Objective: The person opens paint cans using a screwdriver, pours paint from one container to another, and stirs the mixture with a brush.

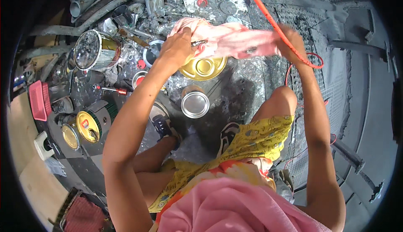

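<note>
A pink cloth is stretched between my two hands above the stained floor. My left hand grips its left end, and a small dark metal piece shows at those fingers; I cannot make out what it is. At the other end my right hand, slightly blurred, closes on the cloth. An orange hose crosses in front of the right hand and wrist. Below the cloth lies a round gold-coloured lid, partly covered. Nearer to me stands a small silver tin can, between my feet and the lid.
Left of me are a large paint-smeared bucket, a red-handled screwdriver, yellow-topped tins and a pink plastic basket. Pipes and a grey cup lie farther off. At right, metal bars stick out.
</note>
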{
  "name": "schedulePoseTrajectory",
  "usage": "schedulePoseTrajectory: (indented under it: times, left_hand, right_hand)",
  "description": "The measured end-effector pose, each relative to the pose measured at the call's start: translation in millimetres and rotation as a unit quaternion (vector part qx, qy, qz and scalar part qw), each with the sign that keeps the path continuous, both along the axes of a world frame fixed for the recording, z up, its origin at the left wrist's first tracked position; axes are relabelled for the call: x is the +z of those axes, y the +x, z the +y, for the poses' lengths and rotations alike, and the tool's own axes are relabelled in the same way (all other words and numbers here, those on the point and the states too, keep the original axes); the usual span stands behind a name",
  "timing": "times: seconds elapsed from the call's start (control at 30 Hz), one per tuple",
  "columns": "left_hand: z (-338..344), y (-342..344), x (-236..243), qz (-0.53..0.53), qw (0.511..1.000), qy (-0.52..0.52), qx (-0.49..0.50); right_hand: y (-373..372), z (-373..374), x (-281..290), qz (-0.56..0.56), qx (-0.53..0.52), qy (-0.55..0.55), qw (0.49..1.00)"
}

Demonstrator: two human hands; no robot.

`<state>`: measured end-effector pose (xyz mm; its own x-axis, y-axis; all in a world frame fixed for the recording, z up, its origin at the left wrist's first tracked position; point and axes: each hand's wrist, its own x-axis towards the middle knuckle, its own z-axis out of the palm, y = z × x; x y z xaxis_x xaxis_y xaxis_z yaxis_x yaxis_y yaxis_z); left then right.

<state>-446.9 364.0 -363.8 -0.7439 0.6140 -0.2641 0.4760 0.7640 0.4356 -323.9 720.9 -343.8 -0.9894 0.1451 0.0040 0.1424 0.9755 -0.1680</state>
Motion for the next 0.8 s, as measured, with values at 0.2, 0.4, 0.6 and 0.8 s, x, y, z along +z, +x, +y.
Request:
schedulePoseTrajectory:
  times: [0.2, 0.4, 0.6, 0.8]
  left_hand:
    - [-3.3, -9.7, -28.0, 0.006, 1.000, 0.007, -0.019]
    - [-8.5, -7.0, -20.9, -0.005, 1.000, 0.001, 0.000]
    - [-11.3, 0.1, -31.6, 0.021, 0.999, 0.022, 0.026]
    - [-25.8, 6.9, -33.0, -0.101, 0.958, 0.239, 0.119]
  right_hand:
    - [-81.1, -98.1, 35.7, 0.438, 0.127, -0.095, 0.885]
    - [-155.8, -110.4, -5.8, 0.410, 0.285, -0.016, 0.866]
    - [-80.6, -63.4, -155.2, -0.174, 0.081, 0.091, 0.977]
    - [-45.8, -58.4, -215.0, -0.153, 0.100, 0.231, 0.956]
